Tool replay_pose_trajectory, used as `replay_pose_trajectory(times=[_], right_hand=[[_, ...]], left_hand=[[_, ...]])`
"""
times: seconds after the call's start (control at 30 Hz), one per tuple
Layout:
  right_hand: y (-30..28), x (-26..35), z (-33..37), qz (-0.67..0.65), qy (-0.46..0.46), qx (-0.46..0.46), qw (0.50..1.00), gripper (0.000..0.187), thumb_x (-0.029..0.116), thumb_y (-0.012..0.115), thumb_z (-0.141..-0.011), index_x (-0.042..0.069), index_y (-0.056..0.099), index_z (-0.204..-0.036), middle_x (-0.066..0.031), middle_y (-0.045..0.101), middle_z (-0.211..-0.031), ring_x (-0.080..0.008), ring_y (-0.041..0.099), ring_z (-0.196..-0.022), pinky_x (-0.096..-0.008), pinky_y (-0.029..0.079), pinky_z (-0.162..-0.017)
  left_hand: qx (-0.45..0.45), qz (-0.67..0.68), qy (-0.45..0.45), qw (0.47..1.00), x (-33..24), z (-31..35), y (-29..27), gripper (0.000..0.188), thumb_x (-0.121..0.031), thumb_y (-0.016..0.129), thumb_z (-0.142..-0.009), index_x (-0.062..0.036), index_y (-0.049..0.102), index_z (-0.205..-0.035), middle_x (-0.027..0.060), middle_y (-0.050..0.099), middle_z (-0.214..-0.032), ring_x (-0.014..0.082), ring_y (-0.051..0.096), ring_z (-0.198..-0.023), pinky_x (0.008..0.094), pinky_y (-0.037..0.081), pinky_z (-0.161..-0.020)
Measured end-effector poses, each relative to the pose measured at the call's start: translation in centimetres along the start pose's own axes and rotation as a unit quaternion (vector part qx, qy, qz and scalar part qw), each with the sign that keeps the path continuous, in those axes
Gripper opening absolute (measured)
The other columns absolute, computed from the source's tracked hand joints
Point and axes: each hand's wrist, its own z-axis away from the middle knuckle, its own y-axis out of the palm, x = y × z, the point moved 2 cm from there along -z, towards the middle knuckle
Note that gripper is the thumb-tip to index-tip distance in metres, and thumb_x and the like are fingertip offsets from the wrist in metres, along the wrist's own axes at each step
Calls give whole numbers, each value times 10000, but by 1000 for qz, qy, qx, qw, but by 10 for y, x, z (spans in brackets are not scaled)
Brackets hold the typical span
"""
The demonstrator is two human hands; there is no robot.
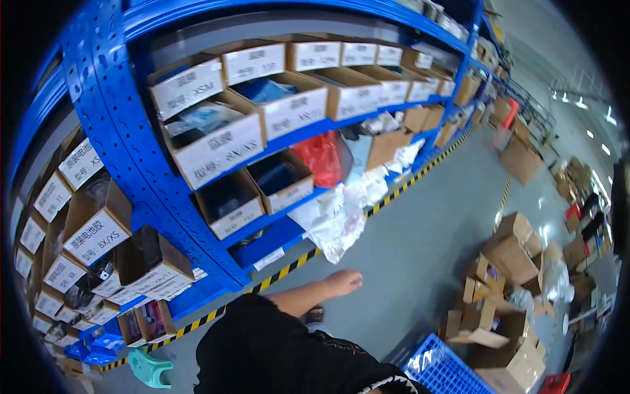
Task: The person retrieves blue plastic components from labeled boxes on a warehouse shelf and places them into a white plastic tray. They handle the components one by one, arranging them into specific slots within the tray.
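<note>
My left hand (344, 282) reaches out from a short black sleeve over the grey floor. Its fingers look curled into a loose fist, and nothing shows in them. It touches nothing. Closest to it are crumpled white plastic bags (336, 220) hanging from the lowest level of a blue metal shelf (105, 98). Above them, a red plastic bag (319, 159) lies beside two small open cardboard bins, one of them a bin (282, 180) with dark contents. My right hand is out of the picture.
Labelled cardboard bins (223, 148) fill the shelf levels. Yellow-black tape (289, 268) runs along the shelf's foot. A blue plastic crate (443, 368) stands at lower right, near a heap of open cardboard boxes (515, 240). At lower left is a green plastic stool (149, 368).
</note>
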Motion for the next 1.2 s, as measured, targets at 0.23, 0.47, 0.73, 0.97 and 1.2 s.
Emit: replay_pose_trajectory(times=[0.23, 0.47, 0.73, 0.97, 1.2], right_hand=[[79, 170, -23, 246, -123, 118, 954, 247, 254, 646, -851, 40, 584, -957, -86, 623, -813, -199, 590, -742, -351, 486, -692], [201, 547, 322, 427, -620, 51, 657, 312, 157, 677, -827, 68, 604, -1117, -38, 647, -902, -147, 590, -827, -318, 487, -771], [353, 651, 528, 356, -836, 51, 415, 257, 143, 610, -873, -5, 622, -1083, -122, 659, -979, -187, 628, -924, -304, 485, -807], [425, 744, 529, 392, -887, -28, 244, 243, 189, 555, -886, 19, 654, -1031, -179, 656, -984, -313, 631, -915, -364, 474, -829], [484, 900, 503, 322, -895, -91, 296, 453, 401, 638, -768, 108, 640, -1114, -179, 641, -1069, -349, 599, -1014, -394, 466, -890]], left_hand=[[-495, -213, 226, 811, -83, 87, -284, 254, -58, 665, -762, -78, 622, -1011, 119, 593, -1080, 343, 527, -1075, 475, 377, -956], [-486, -506, -19, 713, -103, 117, -395, 340, -173, 580, -831, 25, 582, -1108, 126, 596, -1134, 278, 499, -1161, 477, 270, -1069], [-560, -433, 23, 707, -87, 120, -397, 300, -205, 599, -821, 10, 608, -1030, 137, 618, -1099, 265, 542, -1111, 410, 332, -1004], [-559, -431, -20, 708, -93, 117, -397, 254, -203, 611, -825, -15, 619, -995, 135, 610, -1150, 276, 514, -1169, 422, 313, -1022], [-554, -452, -92, 693, -93, 104, -393, 170, -176, 633, -805, -56, 608, -923, 111, 556, -1268, 282, 428, -1276, 443, 245, -1052]])
